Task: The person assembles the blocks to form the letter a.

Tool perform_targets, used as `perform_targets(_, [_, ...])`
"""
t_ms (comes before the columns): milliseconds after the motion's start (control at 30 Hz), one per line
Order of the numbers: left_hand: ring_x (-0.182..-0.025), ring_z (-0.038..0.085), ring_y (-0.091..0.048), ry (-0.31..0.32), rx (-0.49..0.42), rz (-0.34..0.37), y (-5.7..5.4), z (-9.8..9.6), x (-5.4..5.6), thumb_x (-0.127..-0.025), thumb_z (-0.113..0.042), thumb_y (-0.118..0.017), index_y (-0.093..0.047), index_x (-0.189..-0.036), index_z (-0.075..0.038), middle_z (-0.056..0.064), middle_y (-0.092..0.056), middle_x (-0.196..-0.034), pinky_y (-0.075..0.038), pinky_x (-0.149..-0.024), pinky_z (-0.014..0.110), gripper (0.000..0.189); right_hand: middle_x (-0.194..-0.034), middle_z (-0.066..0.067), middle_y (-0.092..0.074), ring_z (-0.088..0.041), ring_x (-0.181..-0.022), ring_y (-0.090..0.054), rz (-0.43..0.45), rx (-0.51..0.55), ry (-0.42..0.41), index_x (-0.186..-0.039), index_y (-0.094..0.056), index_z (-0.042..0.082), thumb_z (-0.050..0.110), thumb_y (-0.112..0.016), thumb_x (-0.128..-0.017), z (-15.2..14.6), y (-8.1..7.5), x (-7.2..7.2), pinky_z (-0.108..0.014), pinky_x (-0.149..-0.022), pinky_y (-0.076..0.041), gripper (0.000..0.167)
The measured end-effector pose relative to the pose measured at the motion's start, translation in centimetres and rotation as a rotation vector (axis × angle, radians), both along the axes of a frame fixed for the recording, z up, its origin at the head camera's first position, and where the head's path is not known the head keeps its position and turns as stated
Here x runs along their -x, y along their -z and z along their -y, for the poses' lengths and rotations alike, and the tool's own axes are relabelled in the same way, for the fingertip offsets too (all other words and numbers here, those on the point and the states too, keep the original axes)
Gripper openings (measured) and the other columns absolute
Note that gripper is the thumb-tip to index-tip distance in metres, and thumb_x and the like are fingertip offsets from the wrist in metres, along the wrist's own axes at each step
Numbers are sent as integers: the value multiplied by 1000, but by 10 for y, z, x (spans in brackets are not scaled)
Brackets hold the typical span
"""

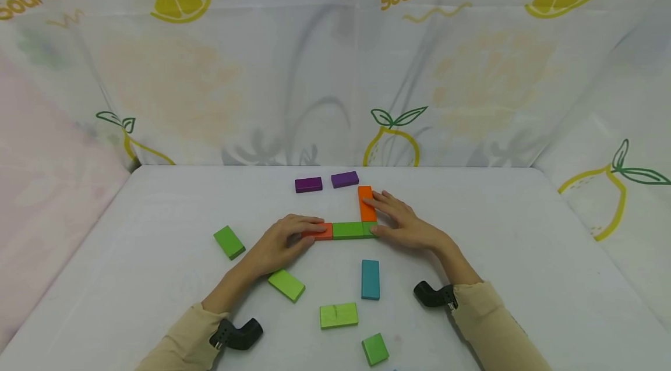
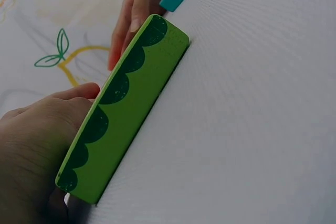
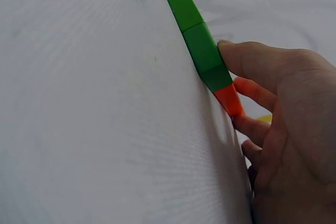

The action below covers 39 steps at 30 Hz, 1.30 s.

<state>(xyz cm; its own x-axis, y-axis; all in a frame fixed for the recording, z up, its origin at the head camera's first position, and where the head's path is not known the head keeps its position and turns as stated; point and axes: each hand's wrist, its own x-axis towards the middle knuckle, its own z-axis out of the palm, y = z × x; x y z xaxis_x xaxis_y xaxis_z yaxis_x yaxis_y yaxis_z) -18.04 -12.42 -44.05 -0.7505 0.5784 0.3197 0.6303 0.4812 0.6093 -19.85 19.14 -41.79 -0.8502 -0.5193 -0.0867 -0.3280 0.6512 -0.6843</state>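
A row of blocks lies in the middle in the head view: a red-orange block [image 1: 326,232], a long green block [image 1: 348,230] and a small green block [image 1: 369,228]. An orange block [image 1: 366,208] extends away from the row's right end. My left hand [image 1: 283,241] holds the red-orange block's left part, fingers over it and thumb along its near side. My right hand [image 1: 409,226] rests at the right end, its fingers on the orange block and its thumb touching the small green block. In the right wrist view that thumb [image 3: 252,59] sits on the green block's edge.
Two purple blocks [image 1: 308,185] lie at the back. A green block [image 1: 229,242] is left of the row. Nearer are a light green block [image 1: 286,285] by the left wrist, a teal block [image 1: 370,279], another light green block [image 1: 338,315] and a green square block [image 1: 375,349].
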Motion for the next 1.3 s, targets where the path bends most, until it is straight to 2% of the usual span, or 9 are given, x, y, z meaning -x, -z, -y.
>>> perform_targets(400, [-121, 14, -52, 11, -7, 4, -1, 0, 0, -92, -16, -62, -62, -125, -25, -7, -60, -130, -44, -99, 39, 35, -160, -5, -14, -28, -148, -1, -5, -13, -7, -148, -32, 26, 37, -57, -92, -1, 0, 1, -61, -114, 0, 62])
perform_targets(733, [-120, 13, -52, 4, -5, 11, -1, 0, -1, -92, -16, -62, -62, -125, -27, -8, -59, -129, -45, -98, 39, 35, -159, -9, -15, -31, -148, -1, -19, -1, -22, -148, -32, 23, 37, -57, -92, -1, 0, 1, -61, -114, 0, 62])
perform_targets(1300, [-123, 14, -51, -5, -4, 31, 0, 1, -1, -91, -16, -63, -59, -127, -23, -8, -59, -131, -42, -103, 41, 37, -159, -8, -15, -30, -148, -1, -9, 2, -15, -148, -32, 23, 37, -57, -92, -1, 0, 1, -58, -115, 1, 63])
